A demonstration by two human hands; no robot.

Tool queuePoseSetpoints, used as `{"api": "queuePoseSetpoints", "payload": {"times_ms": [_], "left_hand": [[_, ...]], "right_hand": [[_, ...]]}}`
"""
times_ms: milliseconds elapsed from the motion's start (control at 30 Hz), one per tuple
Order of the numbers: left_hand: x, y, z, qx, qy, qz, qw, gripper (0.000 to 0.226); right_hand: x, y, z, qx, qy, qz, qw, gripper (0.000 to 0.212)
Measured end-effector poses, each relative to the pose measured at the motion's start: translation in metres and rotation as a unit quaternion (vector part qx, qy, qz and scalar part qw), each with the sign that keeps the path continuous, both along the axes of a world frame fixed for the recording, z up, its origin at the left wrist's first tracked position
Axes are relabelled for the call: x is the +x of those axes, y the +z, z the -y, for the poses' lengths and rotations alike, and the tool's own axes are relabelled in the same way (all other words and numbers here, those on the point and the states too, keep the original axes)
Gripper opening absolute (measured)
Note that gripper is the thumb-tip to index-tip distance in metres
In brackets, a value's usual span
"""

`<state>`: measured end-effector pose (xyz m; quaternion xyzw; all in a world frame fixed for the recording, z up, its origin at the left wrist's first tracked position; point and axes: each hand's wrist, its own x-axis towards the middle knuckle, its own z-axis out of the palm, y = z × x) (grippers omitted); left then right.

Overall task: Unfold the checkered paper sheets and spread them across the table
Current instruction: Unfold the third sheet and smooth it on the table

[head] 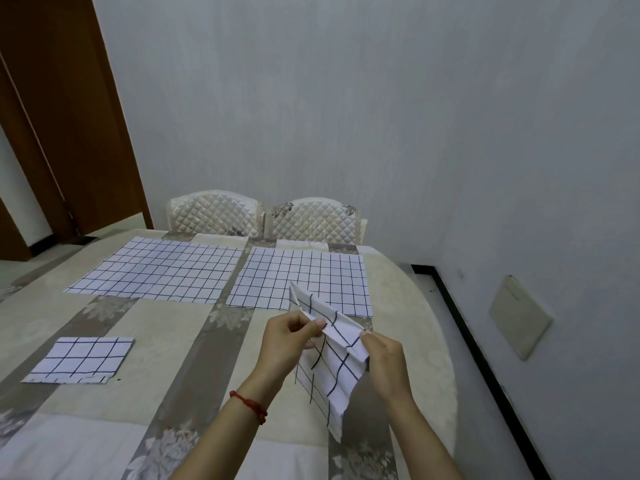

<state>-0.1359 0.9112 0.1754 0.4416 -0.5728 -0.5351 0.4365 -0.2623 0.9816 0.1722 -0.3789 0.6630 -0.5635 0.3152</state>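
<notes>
A partly folded white sheet with a dark grid [341,367] hangs in the air above the table's right side. My left hand [289,341] pinches its upper left edge, and my right hand [384,365] pinches a fold on its right. Two unfolded checkered sheets lie flat at the far side: one on the left [159,268], one on the right [301,278]. A still-folded checkered sheet [81,360] lies at the near left of the table [166,341].
The table wears a beige and grey floral cloth. Two quilted chair backs [263,216] stand behind its far edge. A grey wall runs along the right side, with a dark baseboard [478,362] close to the table edge. A brown door [62,116] is at the far left.
</notes>
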Motion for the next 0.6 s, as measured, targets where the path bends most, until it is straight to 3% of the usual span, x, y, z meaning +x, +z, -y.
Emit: {"api": "queuePoseSetpoints", "payload": {"times_ms": [167,267,367,500,600], "left_hand": [[0.019,-0.004,0.015,0.002,0.034,0.033,0.999,0.023],[0.032,-0.009,0.027,-0.021,0.069,0.065,0.995,0.020],[0.038,-0.012,0.032,-0.057,0.067,0.164,0.983,0.004],[0.023,-0.001,0.025,-0.169,0.002,0.245,0.955,0.049],[-0.005,0.018,0.015,-0.252,-0.088,0.240,0.933,0.056]], "right_hand": [[-0.027,0.001,0.003,-0.032,-0.063,-0.085,0.994,0.039],[-0.044,0.007,0.005,-0.060,-0.084,-0.123,0.987,0.033],[-0.050,0.017,0.009,-0.091,-0.063,-0.147,0.983,0.021],[-0.048,0.030,0.013,-0.098,0.035,-0.231,0.967,0.014],[-0.041,0.040,0.015,-0.102,0.104,-0.285,0.947,0.006]]}}
